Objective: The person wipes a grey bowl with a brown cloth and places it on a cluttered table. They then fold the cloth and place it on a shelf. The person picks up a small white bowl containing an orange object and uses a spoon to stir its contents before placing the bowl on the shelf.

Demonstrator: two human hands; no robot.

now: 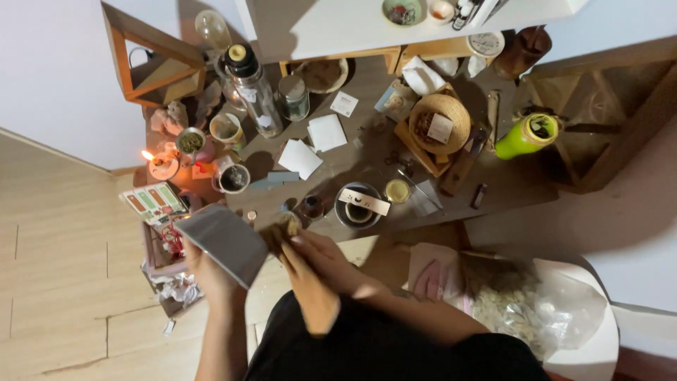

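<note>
My left hand holds a flat grey sheet tilted in front of me, gripping it from below. My right hand is closed around a small clump of brownish dried material at the right edge of that sheet. Both hands hover at the near edge of a dark brown low table. On the table just beyond my right hand stands a dark bowl with a pale strip laid across it, next to a small yellow-lidded jar.
A lit candle burns at the table's left end, near cups and a tall glass bottle. A woven basket and a green bottle sit to the right. A clear bag of pale chips lies by my right side.
</note>
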